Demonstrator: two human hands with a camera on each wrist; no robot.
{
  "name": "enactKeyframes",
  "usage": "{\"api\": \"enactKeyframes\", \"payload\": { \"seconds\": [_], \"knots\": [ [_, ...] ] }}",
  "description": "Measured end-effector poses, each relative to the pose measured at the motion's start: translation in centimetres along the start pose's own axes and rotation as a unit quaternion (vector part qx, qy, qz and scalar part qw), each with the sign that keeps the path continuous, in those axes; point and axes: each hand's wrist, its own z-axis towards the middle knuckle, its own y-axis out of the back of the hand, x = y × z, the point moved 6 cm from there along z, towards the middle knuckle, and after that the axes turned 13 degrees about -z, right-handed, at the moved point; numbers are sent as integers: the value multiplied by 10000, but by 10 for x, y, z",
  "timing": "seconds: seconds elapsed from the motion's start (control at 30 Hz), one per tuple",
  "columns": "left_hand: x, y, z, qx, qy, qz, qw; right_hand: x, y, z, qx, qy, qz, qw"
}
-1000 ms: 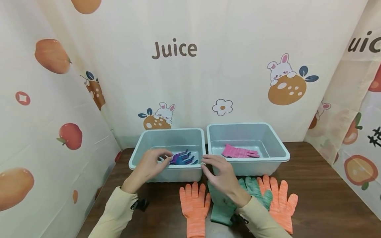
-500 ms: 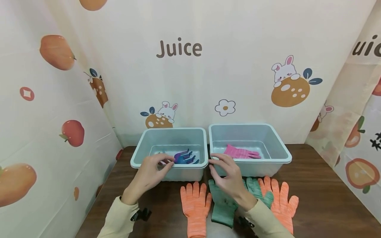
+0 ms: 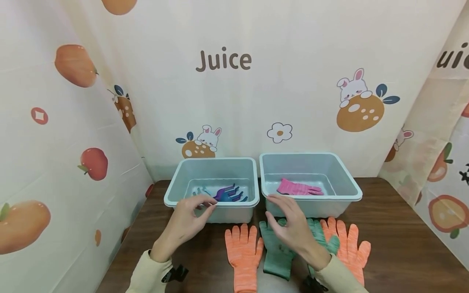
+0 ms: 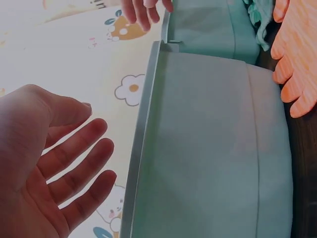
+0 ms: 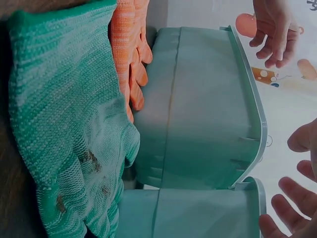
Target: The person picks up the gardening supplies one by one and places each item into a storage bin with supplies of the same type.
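My left hand (image 3: 192, 215) hovers at the front rim of the left pale-blue bin (image 3: 231, 213), fingers loosely bent and holding nothing. In that bin lie a purple-and-blue glove (image 3: 229, 194) and a light-blue glove (image 3: 205, 190), partly covered by the hand in the head view. My right hand (image 3: 293, 228), also holding nothing, is at the front of the right bin (image 3: 322, 208), over a green glove (image 3: 277, 260). A pink glove (image 3: 296, 187) lies in the right bin. In the left wrist view, the left hand (image 4: 64, 158) shows its thumb and fingers apart.
An orange glove (image 3: 244, 256) lies palm-down before the left bin. Another green glove (image 3: 318, 232) and a second orange glove (image 3: 353, 246) lie before the right bin on the brown wooden table (image 3: 395, 240). A printed curtain (image 3: 300, 81) stands behind the bins.
My left hand has drawn back from over the left bin toward its front rim, uncovering more of the gloves inside. The right hand has shifted right, away from the left bin's corner.
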Motion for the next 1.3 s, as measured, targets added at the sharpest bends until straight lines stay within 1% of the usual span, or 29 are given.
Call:
{"api": "enactKeyframes", "payload": {
  "seconds": [0.23,0.37,0.47,0.63,0.83,0.97,1.1,1.3],
  "knots": [
    [0,-5,-5,93,-18,-3,10000,3,5,-3,-165,116,-55,9998],
    [2,-7,-10,147,119,-7,9998,2,7,-7,-109,83,-97,9999],
    [4,-8,-13,185,208,85,9996,-1,10,-10,-84,38,-175,9998],
    [5,-10,-17,203,186,115,9996,-7,12,-17,97,-103,-319,9994],
    [6,-14,-21,217,94,84,9997,-13,11,-22,457,-350,-399,9975],
    [7,-18,-24,260,106,59,9996,-15,13,-23,477,-338,-440,9973],
    [11,-22,-28,400,219,24,9990,-17,14,-24,449,-326,-472,9973],
    [17,-30,-33,613,507,-15,9968,-19,16,-25,362,-252,-503,9978]
  ]
}}
